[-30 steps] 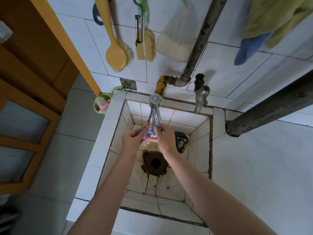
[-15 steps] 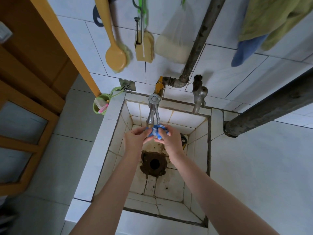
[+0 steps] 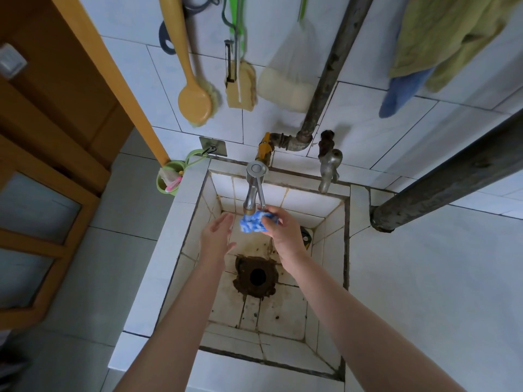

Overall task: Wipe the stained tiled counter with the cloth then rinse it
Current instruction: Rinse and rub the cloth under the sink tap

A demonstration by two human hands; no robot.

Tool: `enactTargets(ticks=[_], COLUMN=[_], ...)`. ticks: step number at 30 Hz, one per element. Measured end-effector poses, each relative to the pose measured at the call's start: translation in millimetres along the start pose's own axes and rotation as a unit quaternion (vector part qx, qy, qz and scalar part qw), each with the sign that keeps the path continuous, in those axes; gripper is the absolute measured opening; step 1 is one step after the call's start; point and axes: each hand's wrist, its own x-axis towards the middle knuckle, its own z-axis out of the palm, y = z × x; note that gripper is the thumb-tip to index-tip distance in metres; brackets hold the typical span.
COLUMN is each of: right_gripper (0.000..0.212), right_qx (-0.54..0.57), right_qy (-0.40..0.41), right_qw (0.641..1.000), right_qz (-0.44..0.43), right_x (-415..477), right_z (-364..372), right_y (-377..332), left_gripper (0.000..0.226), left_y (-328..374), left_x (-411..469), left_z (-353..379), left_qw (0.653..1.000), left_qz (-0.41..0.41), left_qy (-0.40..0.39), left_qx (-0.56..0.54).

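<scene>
We look down on a white tiled counter (image 3: 424, 292) spreading to the right. Set into it is a deep square sink of stained white tiles (image 3: 331, 250). Two bare forearms reach in over the basin, and the hands are apart. The left hand (image 3: 216, 239) is flat with straight fingers and holds nothing. The right hand (image 3: 284, 233) is curled in a grip. Above them a chrome lever tap (image 3: 254, 188) juts from the back rim, and a rust-brown drain hole (image 3: 257, 275) sits in the sink floor. Smallest is the bunched blue-and-white cloth (image 3: 250, 224), gripped by the right hand's fingers and thumb right under the tap's spout, just beside the left fingertips without touching them. We cannot tell whether water runs.
</scene>
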Motion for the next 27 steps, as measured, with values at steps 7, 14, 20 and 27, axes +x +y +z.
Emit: enactTargets(ticks=[7,14,20,27], right_gripper=[0.024,0.018,0.026,0.008], right_qx=[-0.121,-0.066,-0.031,-0.067], right_qy=[-0.084,-0.011,-0.039,0.087], right_qw=[0.988,0.998,0.994,0.994], right_qz=[-0.036,-0.006,0.098,0.002], right_x=[-16,-5,15,15], right_z=[16,9,15,17], right_y=[-1,1,-2,-11], left_gripper=[0.034,0.036,0.035,0.023], left_y=[5,-1,3,1], left_x=[-3,3,3,5], left_z=[1,-2,-4,-4], left_qw=[0.986,0.989,0.987,0.998], left_qz=[-0.094,-0.062,-0.019,-0.005], left_qy=[-0.112,-0.124,-0.15,-0.07], left_qx=[-0.073,-0.043,0.056,-0.005])
